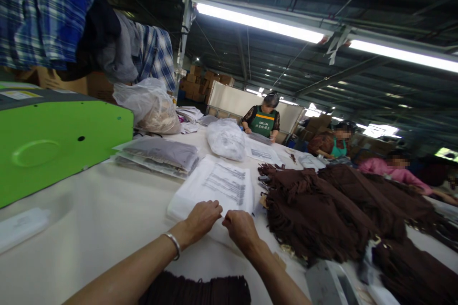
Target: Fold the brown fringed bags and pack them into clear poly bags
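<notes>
Most of the lower frame is filled by a broad white tabletop (100,228). Its right side is covered by a large heap of dark brown fringed fabric (322,205), spread out to the right edge of the frame. The left edge is occupied by a bright green machine housing with a dark top (60,143); above it, in the upper left, blue plaid garments (46,19) are seen hanging.

A stack of white plastic bags printed with dark text (222,181) is placed near the centre of the frame. Just left of it, grey folded garments in clear packets (161,152) are piled. A strip of dark brown fringed cloth (200,290) is cut off by the bottom edge. Behind the printed stack, a crumpled white plastic bundle (226,139) is set down. Farther back, a co-worker in a dark green apron (265,119) is seen bent over the table.

At the stack's near edge, thin plastic is pinched between the curled fingers of the left hand (203,220) and the right hand (241,229), held close together. A silver bracelet (174,246) is worn on the left wrist.
</notes>
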`<action>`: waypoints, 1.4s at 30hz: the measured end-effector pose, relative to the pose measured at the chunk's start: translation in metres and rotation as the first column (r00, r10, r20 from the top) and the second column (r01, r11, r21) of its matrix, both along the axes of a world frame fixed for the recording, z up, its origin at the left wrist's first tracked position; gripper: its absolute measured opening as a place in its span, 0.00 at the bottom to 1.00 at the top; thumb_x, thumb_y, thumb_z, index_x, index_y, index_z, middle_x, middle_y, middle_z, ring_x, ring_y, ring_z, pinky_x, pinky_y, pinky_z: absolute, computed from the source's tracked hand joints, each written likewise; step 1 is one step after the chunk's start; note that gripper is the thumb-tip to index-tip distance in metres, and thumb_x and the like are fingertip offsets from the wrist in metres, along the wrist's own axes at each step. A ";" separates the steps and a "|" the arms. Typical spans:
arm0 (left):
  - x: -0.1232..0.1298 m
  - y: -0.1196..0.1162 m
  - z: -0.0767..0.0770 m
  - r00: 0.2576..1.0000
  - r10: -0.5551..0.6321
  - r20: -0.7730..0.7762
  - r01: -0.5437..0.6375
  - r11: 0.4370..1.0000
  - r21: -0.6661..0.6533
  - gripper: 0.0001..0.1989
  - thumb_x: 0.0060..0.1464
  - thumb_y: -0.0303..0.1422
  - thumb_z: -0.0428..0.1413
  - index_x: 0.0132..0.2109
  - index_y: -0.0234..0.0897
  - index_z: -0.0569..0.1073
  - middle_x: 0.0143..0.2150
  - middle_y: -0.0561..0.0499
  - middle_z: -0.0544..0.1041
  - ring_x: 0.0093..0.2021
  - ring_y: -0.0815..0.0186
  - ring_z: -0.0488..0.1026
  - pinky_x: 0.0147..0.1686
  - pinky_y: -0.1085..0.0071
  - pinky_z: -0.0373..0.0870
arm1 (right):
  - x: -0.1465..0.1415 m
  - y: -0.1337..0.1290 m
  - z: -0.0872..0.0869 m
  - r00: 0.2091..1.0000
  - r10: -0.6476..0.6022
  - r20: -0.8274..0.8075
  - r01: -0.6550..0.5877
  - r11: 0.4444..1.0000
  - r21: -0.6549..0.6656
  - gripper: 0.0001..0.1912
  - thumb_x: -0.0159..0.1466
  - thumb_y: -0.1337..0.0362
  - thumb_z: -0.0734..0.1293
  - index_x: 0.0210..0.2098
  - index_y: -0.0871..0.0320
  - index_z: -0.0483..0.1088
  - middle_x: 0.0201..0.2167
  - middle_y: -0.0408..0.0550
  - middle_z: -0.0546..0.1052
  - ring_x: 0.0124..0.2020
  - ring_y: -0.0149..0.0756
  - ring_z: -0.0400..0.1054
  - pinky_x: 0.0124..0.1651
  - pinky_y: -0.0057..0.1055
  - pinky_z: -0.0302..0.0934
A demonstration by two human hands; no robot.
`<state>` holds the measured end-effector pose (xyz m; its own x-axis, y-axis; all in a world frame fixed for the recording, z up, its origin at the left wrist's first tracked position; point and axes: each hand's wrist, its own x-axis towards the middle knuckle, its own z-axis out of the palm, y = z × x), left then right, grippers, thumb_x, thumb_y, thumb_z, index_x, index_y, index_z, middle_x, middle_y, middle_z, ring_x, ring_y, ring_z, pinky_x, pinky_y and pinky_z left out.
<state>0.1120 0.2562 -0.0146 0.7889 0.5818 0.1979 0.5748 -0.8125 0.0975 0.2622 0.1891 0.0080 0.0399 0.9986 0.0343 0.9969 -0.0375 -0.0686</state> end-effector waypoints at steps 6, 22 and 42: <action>0.001 0.008 0.007 0.997 0.071 0.024 -0.069 0.995 -0.072 0.04 0.58 0.30 0.56 0.37 0.36 0.75 0.38 0.45 0.79 0.40 0.56 0.76 0.37 0.65 0.68 | 0.001 -0.001 0.007 1.000 -0.011 -0.010 0.011 1.000 -0.001 0.09 0.61 0.55 0.70 0.32 0.53 0.77 0.33 0.47 0.81 0.37 0.40 0.75 0.33 0.28 0.56; -0.021 0.020 0.024 0.990 0.012 0.138 0.027 0.961 -0.274 0.08 0.58 0.32 0.53 0.34 0.40 0.76 0.34 0.52 0.80 0.36 0.64 0.75 0.33 0.73 0.63 | 0.010 -0.008 0.012 0.995 -0.015 -0.099 0.017 1.000 0.023 0.08 0.65 0.60 0.66 0.37 0.52 0.79 0.35 0.47 0.82 0.38 0.38 0.75 0.37 0.26 0.57; -0.038 0.024 0.024 0.994 0.107 0.038 -0.099 0.980 -0.174 0.06 0.56 0.28 0.53 0.37 0.39 0.74 0.37 0.47 0.79 0.38 0.58 0.76 0.35 0.68 0.66 | 0.017 -0.008 0.012 0.972 0.004 -0.234 0.006 0.999 0.042 0.07 0.60 0.59 0.70 0.35 0.55 0.77 0.33 0.43 0.80 0.34 0.34 0.73 0.34 0.25 0.57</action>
